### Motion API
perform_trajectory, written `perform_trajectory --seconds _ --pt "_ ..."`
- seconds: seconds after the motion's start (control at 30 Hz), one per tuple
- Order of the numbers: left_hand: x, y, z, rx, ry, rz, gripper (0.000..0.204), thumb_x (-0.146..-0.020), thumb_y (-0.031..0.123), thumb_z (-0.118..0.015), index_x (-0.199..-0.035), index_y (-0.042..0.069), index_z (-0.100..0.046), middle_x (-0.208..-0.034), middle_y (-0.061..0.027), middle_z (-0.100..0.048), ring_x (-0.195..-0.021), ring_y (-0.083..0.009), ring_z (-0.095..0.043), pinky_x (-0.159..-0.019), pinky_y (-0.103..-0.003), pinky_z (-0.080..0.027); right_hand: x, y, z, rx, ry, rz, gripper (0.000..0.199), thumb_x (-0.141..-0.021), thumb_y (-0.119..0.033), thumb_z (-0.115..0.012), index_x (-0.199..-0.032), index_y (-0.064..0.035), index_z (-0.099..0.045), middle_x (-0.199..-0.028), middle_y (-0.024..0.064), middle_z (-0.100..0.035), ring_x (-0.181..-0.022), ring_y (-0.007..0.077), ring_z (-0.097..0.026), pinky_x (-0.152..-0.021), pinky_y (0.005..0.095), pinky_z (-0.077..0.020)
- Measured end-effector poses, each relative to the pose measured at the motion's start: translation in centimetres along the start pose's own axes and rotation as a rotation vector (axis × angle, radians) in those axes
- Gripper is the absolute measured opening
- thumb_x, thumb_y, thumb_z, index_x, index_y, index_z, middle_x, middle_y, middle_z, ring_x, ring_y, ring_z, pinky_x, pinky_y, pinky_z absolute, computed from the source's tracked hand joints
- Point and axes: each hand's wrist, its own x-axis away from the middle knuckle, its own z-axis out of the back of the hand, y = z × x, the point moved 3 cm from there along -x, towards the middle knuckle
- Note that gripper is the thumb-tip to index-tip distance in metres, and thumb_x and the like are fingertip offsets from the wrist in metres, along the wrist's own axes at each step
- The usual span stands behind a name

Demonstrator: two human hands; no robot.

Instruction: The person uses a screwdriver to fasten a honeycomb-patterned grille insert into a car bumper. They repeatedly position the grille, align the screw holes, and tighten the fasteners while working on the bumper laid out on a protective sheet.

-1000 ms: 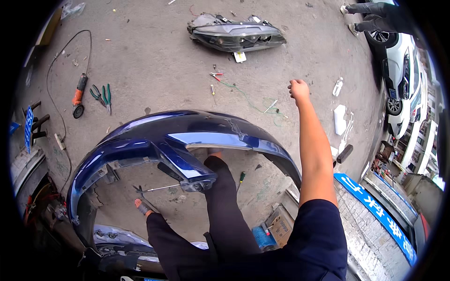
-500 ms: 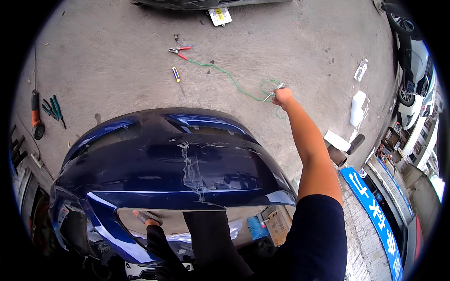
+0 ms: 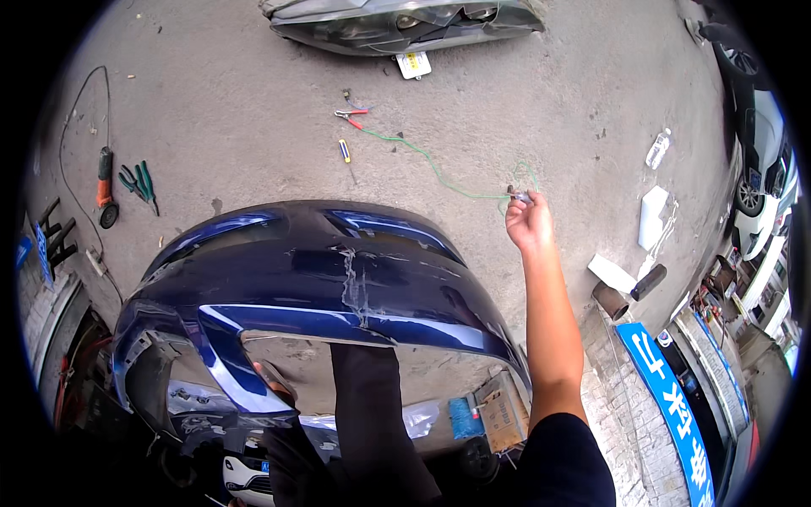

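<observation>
Right hand pinches a small, pale tool over rough ground, past the far right side of a scuffed blue bumper.

The fingers are curled in, thumb and fingertips closed on the tool with little gap visible; the left hand is out of frame. The tool lies crosswise at the far end of the grip, its ends partly hidden. A green wire runs from beside it leftward to a red-handled clip. The tool looks light, stiff and perhaps slick, best held around its middle; the wire appears soft and easily snagged.
</observation>
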Motion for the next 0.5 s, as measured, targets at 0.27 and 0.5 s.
perform_trajectory --seconds 0.27,0.5 --pt "-1.0 5.9 9.6 0.706 0.267 0.092 0.032 -0.097 0.021 -0.062 -0.108 -0.009 -0.067 -0.102 -0.0214 -0.071 -0.092 -0.0294 -0.068 -0.084 -0.037 -0.052 44.7 -1.0 -11.1 -0.611 -1.024 -0.157 0.022 -0.099 -0.024 -0.059 -0.111 -0.0069 -0.053 -0.103 0.0084 -0.063 -0.067 0.0096 -0.056 -0.053 0.0210 -0.0446" --pt "-3.0 18.7 30.6 2.105 0.233 -0.024 0.024 -0.099 0.018 -0.061 -0.112 -0.001 -0.067 -0.081 -0.0011 -0.061 -0.048 -0.0013 -0.036 -0.043 -0.021 -0.028 67.8 4.0 -20.6 -0.164 -1.344 0.001 0.022 -0.093 -0.019 -0.067 -0.109 -0.0076 -0.059 -0.113 0.0130 -0.061 -0.092 0.0185 -0.060 -0.075 0.0282 -0.0511"
